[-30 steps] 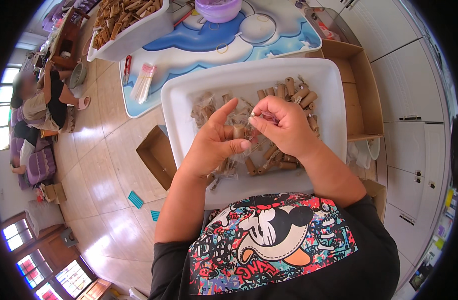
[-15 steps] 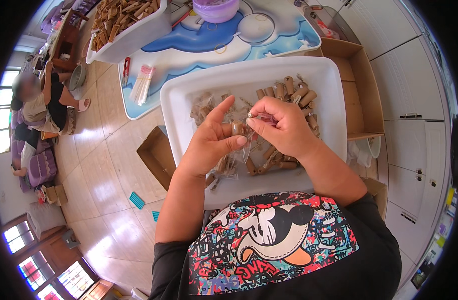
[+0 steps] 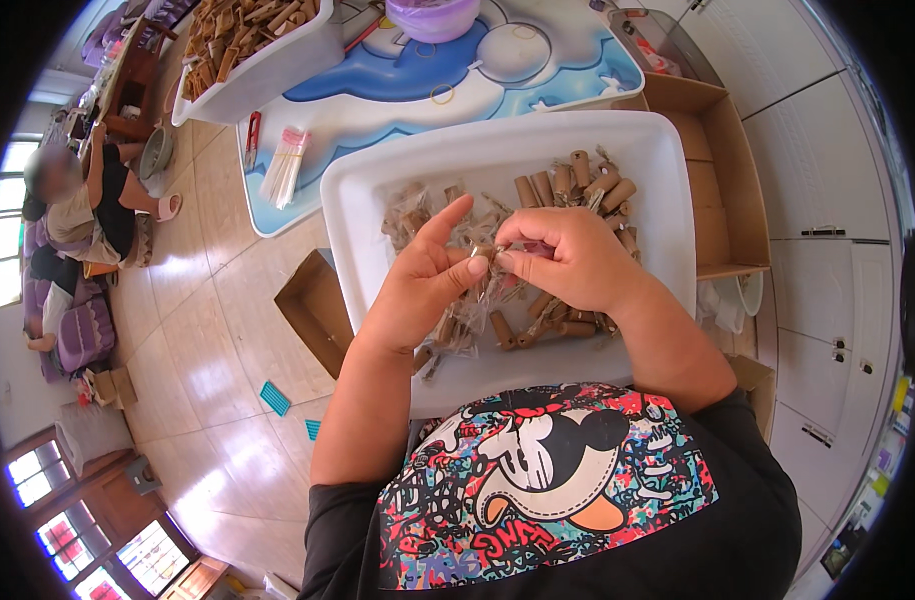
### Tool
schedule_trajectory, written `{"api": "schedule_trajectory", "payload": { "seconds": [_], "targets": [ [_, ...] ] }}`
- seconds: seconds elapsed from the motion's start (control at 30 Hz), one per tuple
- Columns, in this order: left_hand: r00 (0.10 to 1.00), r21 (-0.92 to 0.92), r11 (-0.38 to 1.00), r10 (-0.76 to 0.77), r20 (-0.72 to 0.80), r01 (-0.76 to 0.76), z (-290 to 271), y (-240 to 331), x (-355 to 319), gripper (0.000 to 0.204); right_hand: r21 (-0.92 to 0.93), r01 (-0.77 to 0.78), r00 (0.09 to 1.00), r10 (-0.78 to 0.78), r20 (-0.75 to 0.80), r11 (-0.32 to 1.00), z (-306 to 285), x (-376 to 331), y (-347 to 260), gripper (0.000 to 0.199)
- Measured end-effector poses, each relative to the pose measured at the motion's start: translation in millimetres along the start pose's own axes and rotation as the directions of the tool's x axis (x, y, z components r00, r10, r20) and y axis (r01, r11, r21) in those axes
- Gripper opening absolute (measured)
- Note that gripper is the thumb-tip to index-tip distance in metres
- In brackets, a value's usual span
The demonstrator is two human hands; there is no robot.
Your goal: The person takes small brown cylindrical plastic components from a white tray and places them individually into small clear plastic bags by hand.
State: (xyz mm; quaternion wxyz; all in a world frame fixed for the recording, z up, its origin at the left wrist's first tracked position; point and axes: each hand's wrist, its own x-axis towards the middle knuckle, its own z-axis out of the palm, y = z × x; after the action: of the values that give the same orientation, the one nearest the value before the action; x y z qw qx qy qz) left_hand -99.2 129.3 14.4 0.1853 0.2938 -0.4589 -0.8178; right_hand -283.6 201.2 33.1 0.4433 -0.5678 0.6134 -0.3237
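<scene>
Over the white tub (image 3: 517, 130) my two hands meet. My left hand (image 3: 417, 280) pinches a small brown cylinder (image 3: 484, 252) with a clear plastic bag (image 3: 492, 285) about it; the thumb presses on it and the index finger points away. At its upper right end, the fingertips of my right hand (image 3: 572, 258) are closed on the bag's edge or the piece's end; which one I cannot tell. Loose brown cylinders (image 3: 532, 190) with thin cords or small fittings lie along the tub's right side. Pieces in clear bags (image 3: 407, 215) lie at its left, partly hidden by my left hand.
Beyond the tub stands a table with a blue-and-white cover (image 3: 397, 85), holding a bin of brown pieces (image 3: 247, 45), a purple bowl (image 3: 432, 18), banded white sticks (image 3: 287, 165) and a red cutter (image 3: 252, 140). Cardboard boxes (image 3: 312, 310) flank the tub. A person (image 3: 87, 190) sits far left.
My right hand has come slightly closer to the left. My left thumb now covers more of the cylinder, and the bag hangs less visibly below it.
</scene>
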Motion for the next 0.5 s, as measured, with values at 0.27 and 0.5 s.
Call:
{"api": "schedule_trajectory", "payload": {
  "seconds": [0.27, 0.5],
  "targets": [
    [1.000, 0.050, 0.999, -0.016, -0.009, 0.016, -3.7, -1.3, 0.9, 0.072, 0.140, 0.135, 0.977, -0.109, -0.183, 0.981, 6.5, -2.3, -2.1, 0.014],
    [0.998, -0.012, 1.000, -0.009, -0.068, 0.008, 0.3, 3.0, 1.4, 0.073, 0.043, 0.219, 0.967, -0.211, -0.143, 0.975, 6.3, -2.4, 1.8, 0.015]
  ]
}}
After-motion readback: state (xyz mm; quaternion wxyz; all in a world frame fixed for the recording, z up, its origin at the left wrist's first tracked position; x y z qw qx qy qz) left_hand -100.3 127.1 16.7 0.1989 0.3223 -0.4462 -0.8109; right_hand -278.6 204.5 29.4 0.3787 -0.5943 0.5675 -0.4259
